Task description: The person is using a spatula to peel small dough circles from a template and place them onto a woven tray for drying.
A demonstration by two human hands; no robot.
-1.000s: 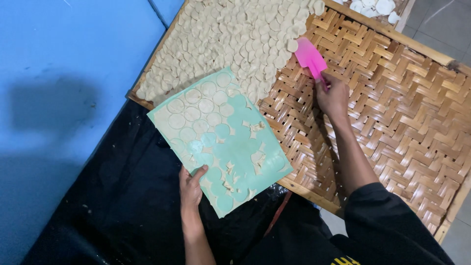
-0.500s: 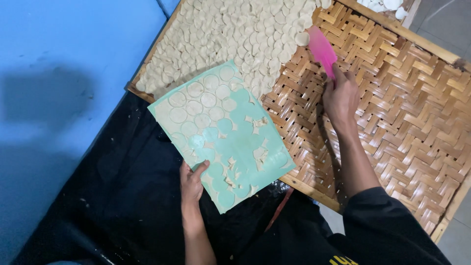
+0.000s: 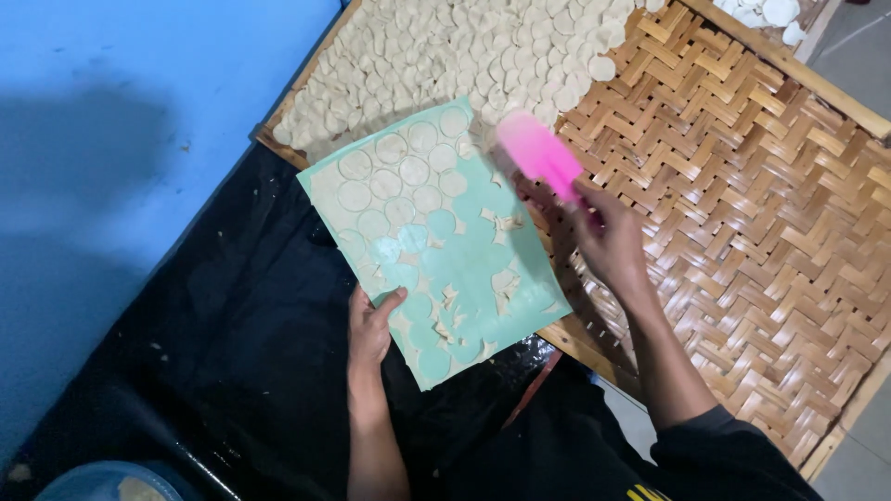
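My left hand (image 3: 369,327) grips the near edge of a mint-green board (image 3: 483,269), thumb on top. Thin pale dough rounds (image 3: 390,176) cover the board's far half, and torn dough scraps (image 3: 501,278) lie on its near half. My right hand (image 3: 603,237) is closed on a pink scraper (image 3: 538,156), whose blurred blade hovers over the board's right edge. The board leans on the rim of a woven bamboo tray (image 3: 742,241).
Many pale dough rounds (image 3: 464,46) lie spread over the tray's far left part. A blue surface (image 3: 121,121) fills the left. Black cloth (image 3: 232,371) lies under the board. A blue bowl rim (image 3: 102,481) shows at the bottom left.
My right hand has brought the pink scraper from over the tray's far side back left and nearer, to the board's right edge. The left hand still holds the board.
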